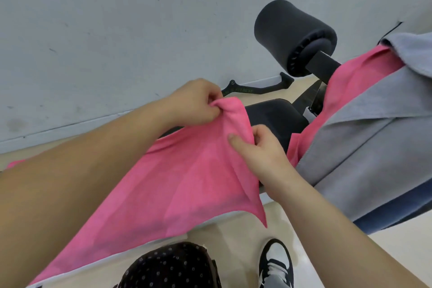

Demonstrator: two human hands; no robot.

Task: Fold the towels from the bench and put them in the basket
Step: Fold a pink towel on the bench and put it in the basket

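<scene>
The upper half of the view, from nine to one o'clock, is taken up by a pale wall (117, 30). A light floor (233, 236) is seen below it.

A large pink towel (187, 182) is held up across the centre and hangs down towards seven o'clock. This is judged to be so that its edges can be matched for a first fold.

At three o'clock a grey towel (362, 138) is draped over the padded tabletop (275, 114). A second pink towel (350, 82) is partly covered by it, and a blue towel (397, 213) shows beneath. These are judged to be waiting their turn. A black foam roller (287, 30) is mounted at one o'clock.

The left hand (196, 103) is placed just above centre, at eleven o'clock. Its fingers (205, 110) are clenched on the gathered top corner of the held towel. The right hand (259, 147) is set just beside it, towards four o'clock. The adjoining edge is pinched between its thumb and curled fingers, apparently so that the hem can be run along to the next corner.

A black-and-white shoe (275, 262) is seen at five o'clock, and a black metal handle (257, 89) lies on the floor by the wall. No basket is in view, and folding is judged barely begun.
</scene>
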